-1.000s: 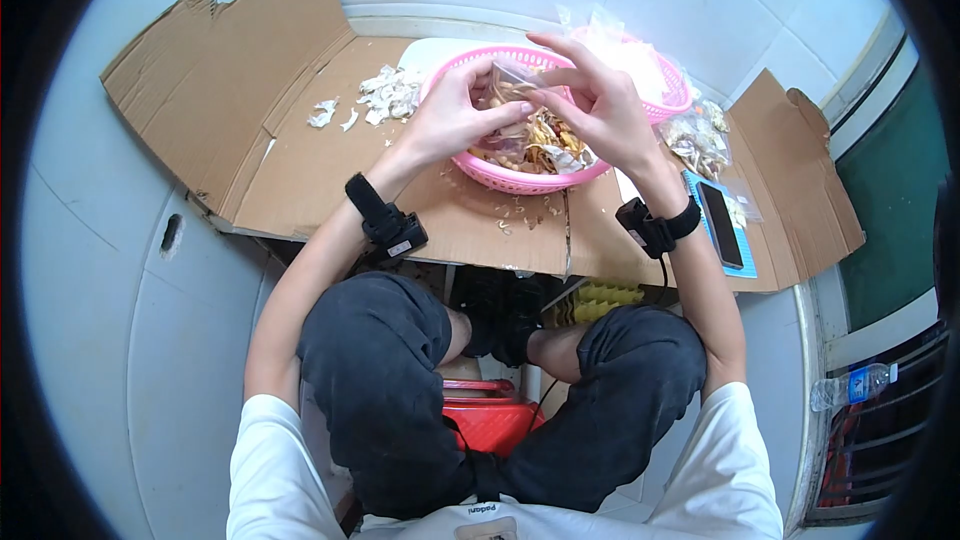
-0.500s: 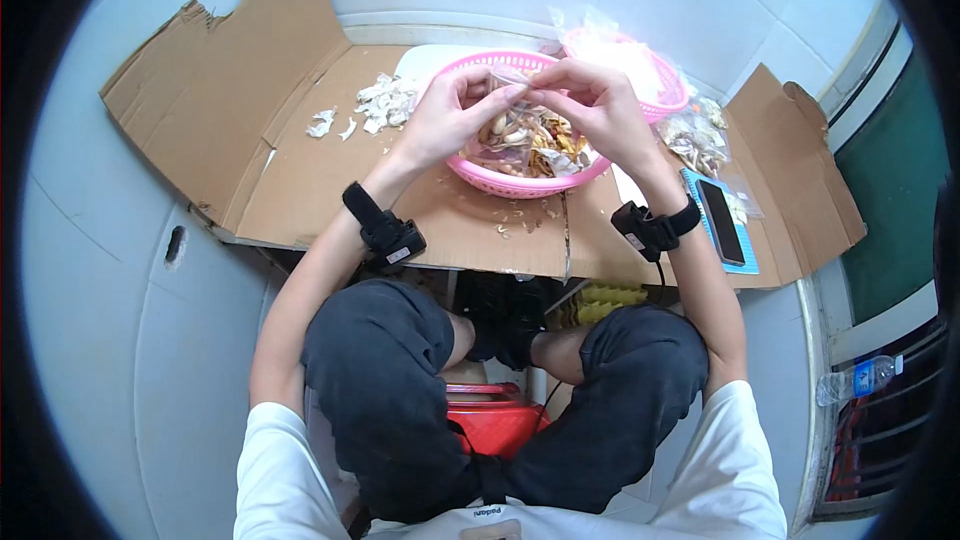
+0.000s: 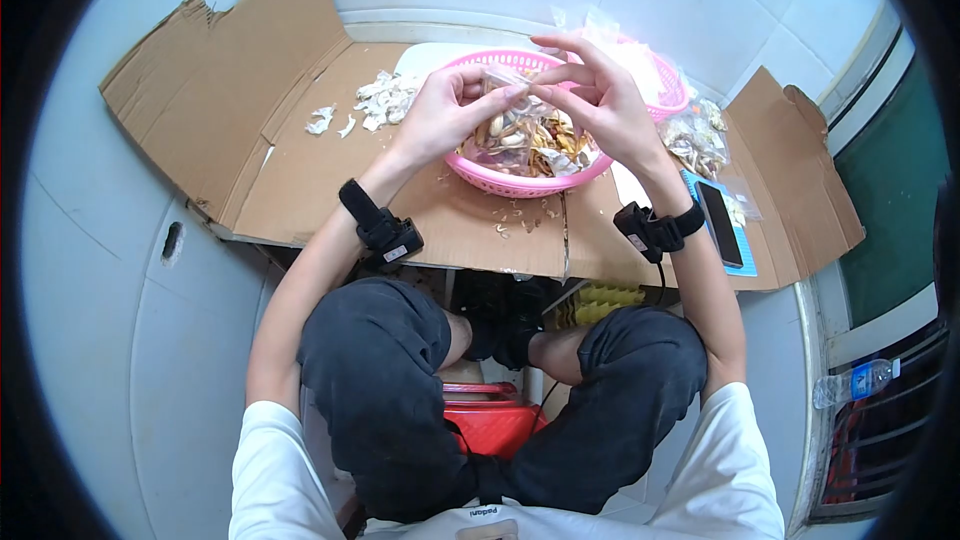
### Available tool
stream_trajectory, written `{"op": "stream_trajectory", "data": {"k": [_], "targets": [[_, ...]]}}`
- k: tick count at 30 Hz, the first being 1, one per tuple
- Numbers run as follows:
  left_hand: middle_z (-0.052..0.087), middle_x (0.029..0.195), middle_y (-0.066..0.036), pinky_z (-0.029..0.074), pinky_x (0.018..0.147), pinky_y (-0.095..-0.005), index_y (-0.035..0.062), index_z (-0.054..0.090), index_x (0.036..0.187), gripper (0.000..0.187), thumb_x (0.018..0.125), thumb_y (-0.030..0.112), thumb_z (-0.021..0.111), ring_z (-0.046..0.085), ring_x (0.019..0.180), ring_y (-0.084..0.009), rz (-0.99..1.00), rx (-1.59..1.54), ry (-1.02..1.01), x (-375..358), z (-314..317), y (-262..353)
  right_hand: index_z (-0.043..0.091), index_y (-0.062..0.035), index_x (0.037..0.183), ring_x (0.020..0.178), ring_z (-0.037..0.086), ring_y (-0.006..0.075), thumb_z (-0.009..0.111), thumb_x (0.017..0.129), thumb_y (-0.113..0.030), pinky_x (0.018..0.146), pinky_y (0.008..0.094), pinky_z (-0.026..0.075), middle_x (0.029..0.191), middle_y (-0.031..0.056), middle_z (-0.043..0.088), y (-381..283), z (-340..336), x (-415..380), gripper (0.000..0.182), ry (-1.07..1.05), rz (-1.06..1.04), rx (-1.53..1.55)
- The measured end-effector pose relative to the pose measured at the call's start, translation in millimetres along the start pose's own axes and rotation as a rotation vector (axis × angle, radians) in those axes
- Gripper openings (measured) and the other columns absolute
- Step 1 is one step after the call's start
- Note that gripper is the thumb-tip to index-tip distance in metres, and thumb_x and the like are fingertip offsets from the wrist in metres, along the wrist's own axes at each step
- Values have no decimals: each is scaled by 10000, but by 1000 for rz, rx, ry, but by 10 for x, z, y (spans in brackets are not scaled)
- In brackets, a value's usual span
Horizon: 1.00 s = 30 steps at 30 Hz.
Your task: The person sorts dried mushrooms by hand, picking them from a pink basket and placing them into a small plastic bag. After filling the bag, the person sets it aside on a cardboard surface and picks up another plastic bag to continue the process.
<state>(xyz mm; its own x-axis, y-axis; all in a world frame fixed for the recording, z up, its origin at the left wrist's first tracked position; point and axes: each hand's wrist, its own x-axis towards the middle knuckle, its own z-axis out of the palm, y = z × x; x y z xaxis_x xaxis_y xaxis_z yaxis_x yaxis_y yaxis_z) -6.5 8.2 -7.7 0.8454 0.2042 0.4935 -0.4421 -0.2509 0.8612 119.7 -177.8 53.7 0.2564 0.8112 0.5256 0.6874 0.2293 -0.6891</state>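
Observation:
Over a pink basket [image 3: 520, 186], my left hand [image 3: 450, 112] pinches the top edge of a clear plastic bag [image 3: 508, 135] with pale pieces inside. My right hand [image 3: 600, 105] holds the same bag's upper corner between thumb and a finger, its other fingers raised and spread. The bag hangs between both hands. Beneath and beside it, the basket holds brown and yellowish dried pieces [image 3: 562, 145], partly hidden by the bag and hands.
White scraps [image 3: 385, 102] lie on the cardboard [image 3: 320, 180] at left. Behind at right is a second pink basket [image 3: 672, 90] with plastic bags, near filled bags [image 3: 695, 140]. A phone [image 3: 720, 225] rests on a blue notebook [image 3: 745, 258]. A bottle [image 3: 855, 383] lies far right.
The fingers of my right hand have lifted and spread, while its thumb stays at the bag. The bag now hangs more upright, and my left hand has barely moved.

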Motion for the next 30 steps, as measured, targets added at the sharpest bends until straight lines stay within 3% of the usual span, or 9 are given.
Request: {"op": "stream_trajectory", "data": {"k": [6,9,14,16,17,20,22,23,30], "targets": [[732,1080,-76,531,844,-240,-33,676,1193,310,1029,225,625,662,935,-77,-58,37,26,9,-17,-33,554,-91,1398,642,607,45,649,988,-132,540,202,465,996,79,764,11,-22,-9,423,-97,35,-65],[739,1048,-69,526,818,-228,-35,675,1190,312,1029,228,626,660,912,-63,-51,22,33,26,1,-27,582,-88,1367,617,584,38,661,971,-109,538,203,445,958,75,775,106,25,8,405,-64,-72,-84],[747,1004,-58,515,784,-214,-24,675,1194,304,1024,225,637,661,884,-50,-25,-49,113,20,62,51,659,-57,1231,517,466,13,712,913,-85,476,210,367,837,39,777,22,118,5,324,138,-204,-292],[741,886,-28,502,626,-202,-14,699,1128,263,1005,216,668,622,729,-15,22,-137,220,29,115,58,661,-51,1224,508,447,7,716,916,-97,466,207,358,870,35,779,71,135,15,317,167,-200,-260],[741,886,-28,502,626,-202,-14,699,1128,263,1005,216,668,622,729,-15,20,-138,220,37,118,47,663,-45,1216,500,428,2,720,918,-109,456,205,350,904,31,782,89,143,22,311,191,-200,-231],[745,891,-38,517,647,-206,-19,695,1093,253,1003,217,673,641,741,-26,80,-136,261,62,88,-18,662,-27,1195,498,424,-5,721,926,-125,454,198,353,1003,30,775,92,225,41,293,359,-193,-82],[745,885,-41,519,648,-210,-18,692,1052,241,1000,217,679,646,740,-33,105,-154,336,75,63,-59,662,4,1135,565,542,29,699,950,-158,486,191,420,1034,62,747,61,178,101,249,493,-155,55],[752,996,-51,509,774,-214,-4,687,1121,259,1009,228,664,656,857,-46,61,-118,318,60,27,-74,672,6,1118,598,574,47,689,956,-160,507,203,449,1029,66,742,133,95,122,232,428,-79,18],[743,958,-29,510,722,-200,7,682,1099,234,1011,222,661,646,821,-30,60,-131,299,63,21,-109,710,-8,1087,675,642,143,682,923,-126,594,295,550,1058,113,724,550,7,42,204,107,149,-350]]}}
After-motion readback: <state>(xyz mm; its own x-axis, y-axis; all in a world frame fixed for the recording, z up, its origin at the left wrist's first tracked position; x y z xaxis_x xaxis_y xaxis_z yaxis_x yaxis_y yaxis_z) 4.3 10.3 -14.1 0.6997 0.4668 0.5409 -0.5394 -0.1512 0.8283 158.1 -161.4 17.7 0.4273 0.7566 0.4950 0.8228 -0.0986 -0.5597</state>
